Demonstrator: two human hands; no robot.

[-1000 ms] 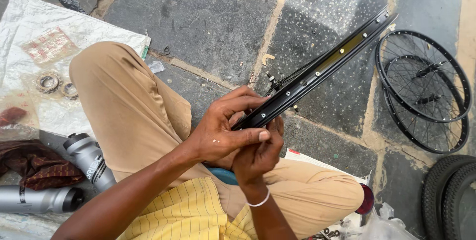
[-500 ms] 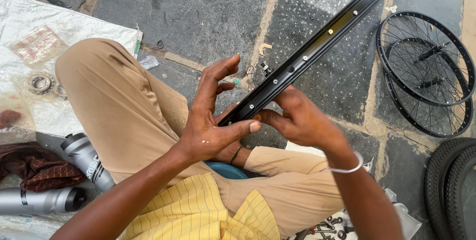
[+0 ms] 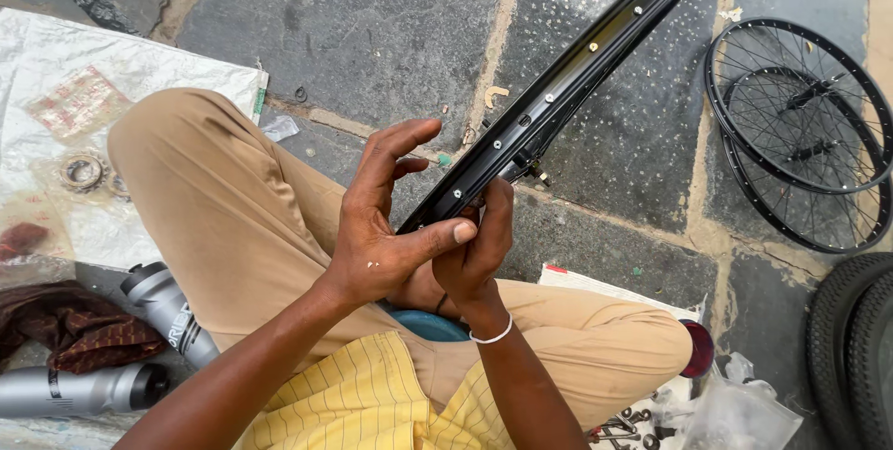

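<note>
— What has been moved since half a second ago?
— The right hand (image 3: 474, 259) has been drawn back under the black rim (image 3: 549, 101), close against the left hand (image 3: 386, 231).

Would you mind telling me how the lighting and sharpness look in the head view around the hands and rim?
Head view: soft, even daylight with no hard shadows; the left hand, right hand and black rim are sharp; the spoked wheels look slightly stretched near the edge; no strong glare.
</note>
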